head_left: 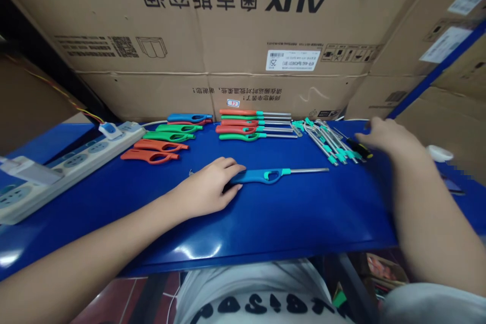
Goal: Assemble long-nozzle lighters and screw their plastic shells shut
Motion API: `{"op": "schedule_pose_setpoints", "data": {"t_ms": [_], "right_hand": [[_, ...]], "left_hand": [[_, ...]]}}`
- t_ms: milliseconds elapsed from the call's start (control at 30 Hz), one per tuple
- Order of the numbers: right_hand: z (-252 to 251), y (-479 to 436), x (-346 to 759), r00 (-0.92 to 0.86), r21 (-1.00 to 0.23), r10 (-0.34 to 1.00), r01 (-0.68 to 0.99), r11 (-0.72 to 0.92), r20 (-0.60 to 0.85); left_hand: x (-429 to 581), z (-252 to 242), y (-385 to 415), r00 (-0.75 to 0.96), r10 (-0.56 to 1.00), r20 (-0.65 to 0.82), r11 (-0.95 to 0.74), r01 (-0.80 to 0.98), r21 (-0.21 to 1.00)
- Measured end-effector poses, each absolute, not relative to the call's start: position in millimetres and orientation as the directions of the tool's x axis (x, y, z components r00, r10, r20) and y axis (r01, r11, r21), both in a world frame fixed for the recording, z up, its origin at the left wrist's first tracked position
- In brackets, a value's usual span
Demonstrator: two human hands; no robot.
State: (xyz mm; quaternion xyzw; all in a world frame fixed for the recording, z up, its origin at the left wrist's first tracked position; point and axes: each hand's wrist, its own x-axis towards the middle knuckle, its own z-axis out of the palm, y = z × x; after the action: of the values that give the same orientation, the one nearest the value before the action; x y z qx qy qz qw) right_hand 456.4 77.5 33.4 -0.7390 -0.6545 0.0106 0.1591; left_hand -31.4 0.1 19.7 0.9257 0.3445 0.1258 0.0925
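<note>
My left hand (212,187) lies on the table with its fingers closed around the handle end of a blue gas lighter (258,177). The lighter has a teal trigger, and its metal tube points right. At the right, my right hand (385,136) hovers beside a screwdriver (362,150) with a black and yellow handle. Its thumb and fingers are apart, and no object shows between them. The screwdriver lies against a pile of metal lighter tubes (330,142) with teal parts. Behind the blue lighter, several red and green lighters (237,129) with tubes lie in a row.
Several lighter handles (155,155) without tubes, in orange, green and blue, lie at the left. A white power strip (87,159) with plugs runs along the left side. A cardboard wall (228,61) stands at the back. A small white dish (439,153) is at the right.
</note>
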Motion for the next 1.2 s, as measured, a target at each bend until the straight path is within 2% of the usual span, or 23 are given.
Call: {"op": "schedule_pose_setpoints", "data": {"t_ms": [67,133,233,300,367,400,467,500,533,600,633,700,767,867,933,1067,1200], "right_hand": [[29,76,479,0.252,-0.235,0.968,0.942,-0.242,0.015],[25,73,486,0.253,-0.262,0.956,0.922,-0.286,-0.152],[29,69,478,0.245,-0.266,0.943,0.916,-0.302,-0.226],[40,67,461,0.311,-0.225,0.940,0.915,-0.336,-0.140],[57,61,434,0.472,-0.181,0.851,0.880,-0.439,0.230],[65,56,417,0.486,-0.214,0.789,0.874,-0.437,0.376],[78,45,376,0.454,-0.355,0.658,0.889,-0.289,0.601],[83,39,355,0.434,-0.421,0.571,0.892,-0.164,0.697],[84,35,333,0.372,-0.463,0.573,0.886,0.016,0.731],[81,29,290,0.331,-0.671,0.692,0.679,0.298,0.642],[76,27,271,0.274,-0.762,0.780,0.539,0.360,0.563],[60,25,234,0.149,-0.873,0.884,0.295,0.389,0.444],[43,22,204,0.015,-0.940,0.954,0.172,0.293,0.300],[21,17,173,-0.124,-0.973,0.978,0.144,0.183,0.165],[13,16,164,-0.146,-0.974,0.980,0.162,0.157,0.134],[7,17,164,-0.104,-0.975,0.986,0.166,0.149,0.133],[9,20,170,-0.033,-0.981,0.983,0.057,0.185,0.183]], "left_hand": [[-30,19,-2,0.734,0.657,0.173,-0.749,0.609,0.260],[-29,18,-2,0.736,0.656,0.169,-0.750,0.607,0.263],[-26,14,-3,0.731,0.662,0.163,-0.743,0.614,0.267],[-24,12,-5,0.728,0.668,0.155,-0.738,0.620,0.268],[-22,11,-8,0.733,0.665,0.146,-0.740,0.619,0.262],[-21,11,-10,0.736,0.660,0.150,-0.745,0.616,0.256],[-20,12,-13,0.736,0.659,0.155,-0.747,0.618,0.243],[-19,12,-15,0.736,0.658,0.156,-0.749,0.619,0.237],[-19,13,-17,0.738,0.656,0.158,-0.751,0.618,0.232],[-18,12,-19,0.744,0.647,0.166,-0.759,0.608,0.233],[-17,11,-20,0.750,0.639,0.173,-0.765,0.595,0.245],[-16,8,-22,0.761,0.617,0.198,-0.779,0.557,0.288],[-14,3,-23,0.771,0.592,0.235,-0.794,0.509,0.332],[-12,-4,-24,0.775,0.563,0.288,-0.814,0.459,0.357],[-11,-6,-25,0.775,0.553,0.305,-0.819,0.441,0.366],[-11,-5,-27,0.775,0.557,0.298,-0.810,0.430,0.397],[-12,-6,-24,0.766,0.568,0.302,-0.794,0.413,0.445]]}}
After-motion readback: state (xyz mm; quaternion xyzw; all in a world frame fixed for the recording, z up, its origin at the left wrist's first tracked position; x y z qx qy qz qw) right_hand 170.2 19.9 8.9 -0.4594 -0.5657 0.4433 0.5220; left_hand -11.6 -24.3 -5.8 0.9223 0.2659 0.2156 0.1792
